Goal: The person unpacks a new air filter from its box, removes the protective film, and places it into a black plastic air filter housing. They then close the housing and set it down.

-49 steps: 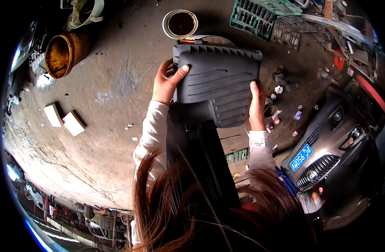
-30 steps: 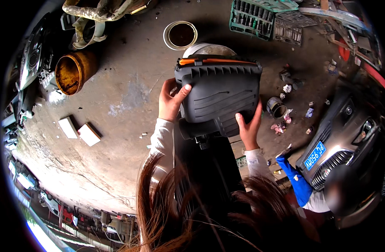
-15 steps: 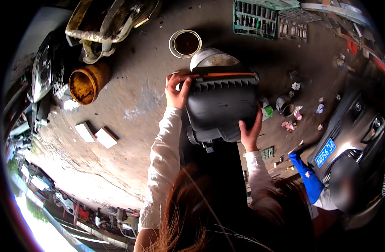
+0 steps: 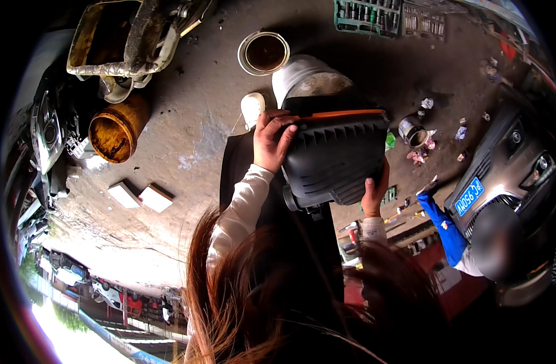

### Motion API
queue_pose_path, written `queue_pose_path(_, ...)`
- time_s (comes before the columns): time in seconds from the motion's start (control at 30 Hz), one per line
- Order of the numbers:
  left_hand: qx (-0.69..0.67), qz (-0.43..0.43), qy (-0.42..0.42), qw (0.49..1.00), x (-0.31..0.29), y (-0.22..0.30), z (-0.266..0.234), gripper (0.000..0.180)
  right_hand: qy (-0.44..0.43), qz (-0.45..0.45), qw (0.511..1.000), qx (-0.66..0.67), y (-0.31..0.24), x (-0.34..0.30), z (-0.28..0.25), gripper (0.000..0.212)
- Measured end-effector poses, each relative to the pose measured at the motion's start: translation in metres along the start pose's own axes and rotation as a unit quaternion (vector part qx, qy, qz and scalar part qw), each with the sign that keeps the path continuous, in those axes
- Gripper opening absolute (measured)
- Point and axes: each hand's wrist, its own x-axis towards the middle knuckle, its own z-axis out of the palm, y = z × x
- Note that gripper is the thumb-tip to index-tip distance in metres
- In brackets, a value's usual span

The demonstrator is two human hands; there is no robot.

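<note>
Held in front of me is a black plastic air filter housing [image 4: 335,159] with ribs across its side and a round port at its lower left. An orange strip [image 4: 344,113] runs along its far edge. My left hand [image 4: 273,142] grips the far left corner, thumb on the near side and fingers over the edge by the orange strip. My right hand [image 4: 375,191] clasps the near right side, its thumb showing on the ribbed face and its other fingers mostly hidden. A white bucket [image 4: 293,74] lies or stands just beyond the housing, partly covered by it.
Beyond stands an open tub [image 4: 264,53] of dark liquid; a white shoe [image 4: 252,109] shows nearer. Left are a rusty drum [image 4: 115,133] and two boxes [image 4: 125,195]. Socket set [image 4: 368,18], tin can [image 4: 414,132] and litter lie right, where a blue-clad person [image 4: 443,233] crouches beside a car bumper [image 4: 502,164].
The housing has shifted slightly right, both hands still on it. A dark-clad leg and the white shoe now show on its left. The view has turned somewhat.
</note>
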Motion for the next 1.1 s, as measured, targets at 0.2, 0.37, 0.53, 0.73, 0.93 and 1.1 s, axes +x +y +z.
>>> queue_pose_path(0.2, -0.041, -0.048, -0.014, 0.998, 0.007, -0.001, 0.003, 0.017, 0.008, 0.017, 1.000, -0.011, -0.003, -0.002, 0.001, 0.088)
queue_pose_path(0.37, -0.035, -0.067, -0.024, 0.997, 0.014, 0.008, 0.007, 0.015, 0.021, 0.049, 0.999, 0.004, 0.000, -0.008, 0.000, 0.089)
queue_pose_path(0.53, -0.012, -0.036, -0.018, 0.999, 0.020, 0.016, 0.015, 0.019, 0.046, 0.037, 0.998, 0.019, 0.010, -0.012, -0.001, 0.085)
queue_pose_path(0.73, -0.007, -0.009, -0.027, 1.000, 0.021, 0.011, 0.015, 0.017, 0.047, 0.050, 0.997, 0.042, 0.011, -0.015, -0.001, 0.079)
queue_pose_path(0.93, -0.111, -0.070, 0.003, 0.991, 0.033, 0.011, 0.020, 0.047, 0.041, 0.050, 0.995, 0.073, 0.003, -0.007, 0.000, 0.075)
queue_pose_path(1.1, -0.149, -0.142, 0.058, 0.977, 0.035, 0.009, 0.026, 0.054, 0.046, 0.041, 0.995, 0.078, 0.003, -0.004, 0.001, 0.067)
